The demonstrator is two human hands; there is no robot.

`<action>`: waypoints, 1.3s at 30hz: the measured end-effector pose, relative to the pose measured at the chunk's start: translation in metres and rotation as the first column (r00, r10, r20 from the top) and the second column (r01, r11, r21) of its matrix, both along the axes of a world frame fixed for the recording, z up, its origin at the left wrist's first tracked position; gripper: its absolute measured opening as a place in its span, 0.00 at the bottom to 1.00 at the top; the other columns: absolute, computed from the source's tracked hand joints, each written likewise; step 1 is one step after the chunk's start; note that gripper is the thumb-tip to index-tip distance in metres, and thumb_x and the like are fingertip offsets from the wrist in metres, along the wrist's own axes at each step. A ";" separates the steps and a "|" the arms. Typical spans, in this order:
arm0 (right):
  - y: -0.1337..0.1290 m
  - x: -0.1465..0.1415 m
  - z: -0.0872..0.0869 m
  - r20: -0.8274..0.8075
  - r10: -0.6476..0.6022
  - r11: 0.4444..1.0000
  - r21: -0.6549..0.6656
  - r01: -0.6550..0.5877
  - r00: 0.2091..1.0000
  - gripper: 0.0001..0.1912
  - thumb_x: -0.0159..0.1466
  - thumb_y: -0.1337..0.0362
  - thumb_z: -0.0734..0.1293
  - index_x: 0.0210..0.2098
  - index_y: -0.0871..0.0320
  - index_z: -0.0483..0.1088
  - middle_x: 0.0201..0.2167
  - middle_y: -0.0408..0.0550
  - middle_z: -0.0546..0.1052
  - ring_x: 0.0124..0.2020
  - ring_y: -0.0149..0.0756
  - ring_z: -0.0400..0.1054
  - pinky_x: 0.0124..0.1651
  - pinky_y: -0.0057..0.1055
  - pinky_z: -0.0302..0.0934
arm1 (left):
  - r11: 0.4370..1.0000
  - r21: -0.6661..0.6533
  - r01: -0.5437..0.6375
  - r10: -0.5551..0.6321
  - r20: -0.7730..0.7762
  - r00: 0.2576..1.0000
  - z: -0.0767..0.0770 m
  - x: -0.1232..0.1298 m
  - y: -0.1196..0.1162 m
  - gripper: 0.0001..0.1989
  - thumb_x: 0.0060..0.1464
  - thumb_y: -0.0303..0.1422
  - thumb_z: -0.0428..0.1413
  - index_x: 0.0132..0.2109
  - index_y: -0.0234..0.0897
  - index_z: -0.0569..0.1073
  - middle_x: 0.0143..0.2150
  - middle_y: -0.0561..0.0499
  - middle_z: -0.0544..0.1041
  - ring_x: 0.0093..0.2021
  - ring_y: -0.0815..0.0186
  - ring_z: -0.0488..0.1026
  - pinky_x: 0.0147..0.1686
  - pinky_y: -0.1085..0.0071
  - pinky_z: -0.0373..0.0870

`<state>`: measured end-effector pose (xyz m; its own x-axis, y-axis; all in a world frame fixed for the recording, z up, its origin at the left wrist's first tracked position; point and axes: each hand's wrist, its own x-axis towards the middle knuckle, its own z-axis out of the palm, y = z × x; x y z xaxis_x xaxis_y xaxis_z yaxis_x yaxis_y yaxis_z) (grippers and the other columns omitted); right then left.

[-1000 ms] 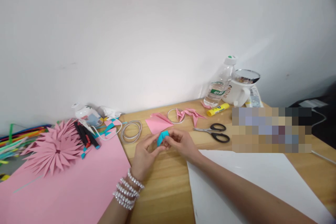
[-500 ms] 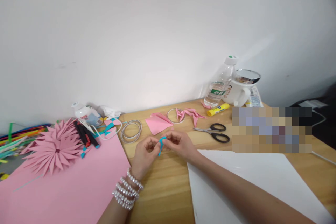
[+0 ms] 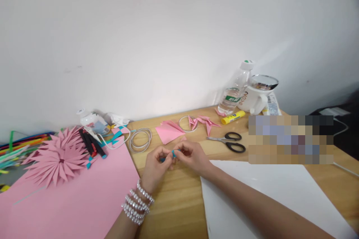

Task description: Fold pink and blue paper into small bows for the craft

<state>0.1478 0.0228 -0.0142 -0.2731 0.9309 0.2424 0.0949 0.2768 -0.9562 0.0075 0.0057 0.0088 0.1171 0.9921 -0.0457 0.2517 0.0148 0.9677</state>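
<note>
- Sitting between the two hands, the blue paper (image 3: 175, 153) lies just right of the left hand (image 3: 157, 164) and just left of the right hand (image 3: 193, 155), above the near part of the table (image 3: 174, 205).
- Neither hand is nearer, as the fingertips of both meet at the paper.
- Its long axis cannot be told for sure, since fingers cover most of it; a second blue patch under the left fingers suggests that it runs leftward and slightly near.
- The left hand is narrow, thumb and curled fingers closed on the paper.
- The right hand is narrow too, pinching the paper between thumb and forefinger.
- Beyond the hands, on the far side, lies a folded pink paper (image 3: 168, 133), apart from the blue one.
- To the right and far are the scissors (image 3: 228, 142), with handles pointing right and neither hand touching them.
</note>
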 end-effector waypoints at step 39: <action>0.000 -0.001 -0.001 -0.112 0.004 0.998 -0.062 -0.011 0.994 0.07 0.56 0.65 0.62 0.26 0.60 0.69 0.22 0.45 0.74 0.25 0.32 0.68 0.29 0.27 0.63 | 0.994 0.070 -0.087 0.088 -0.009 0.996 0.004 -0.002 0.001 0.08 0.44 0.32 0.56 0.23 0.35 0.68 0.16 0.55 0.72 0.17 0.70 0.68 0.21 0.75 0.64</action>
<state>0.1466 0.0225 -0.0150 -0.2546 0.9433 0.2129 -0.0154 0.2162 -0.9762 0.0058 0.0068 0.0129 0.0292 0.9993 0.0225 0.2638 -0.0294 0.9641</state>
